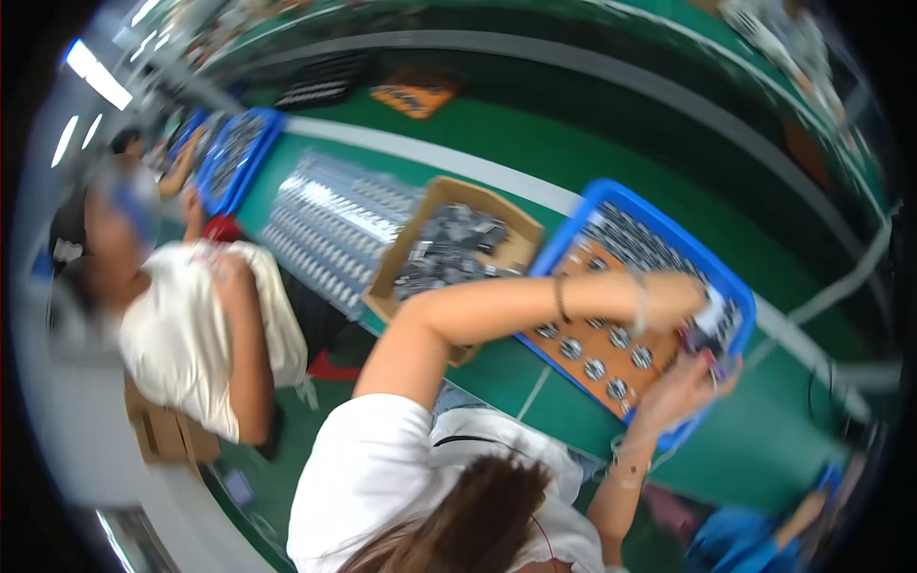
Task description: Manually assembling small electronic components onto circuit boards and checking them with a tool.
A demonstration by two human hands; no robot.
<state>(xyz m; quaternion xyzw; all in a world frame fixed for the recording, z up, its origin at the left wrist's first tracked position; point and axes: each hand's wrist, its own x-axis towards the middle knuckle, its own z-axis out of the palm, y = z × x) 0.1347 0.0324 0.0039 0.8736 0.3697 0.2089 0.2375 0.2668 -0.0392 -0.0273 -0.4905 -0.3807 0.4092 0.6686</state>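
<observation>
A blue plastic tray (743,286) lies on the green bench. In it an orange-brown board (573,368) carries several round, silvery parts (594,369), and rows of small metallic parts (635,239) line its far side. My left hand (673,300) reaches across the board to the tray's right part, fingers curled down and partly hidden. Close below it, my right hand (686,384) is raised at the tray's right edge with its fingers bent together. A small dark piece (705,339) shows between the two hands, too blurred to name; both hands seem to grip around it.
Left of the tray stands an open cardboard box (522,222) of dark grey parts. Beyond it lie clear plastic blister sheets (330,220) and another blue tray (256,158). A co-worker in a pale shirt (191,325) sits at left. An orange panel (413,95) rests across the bench.
</observation>
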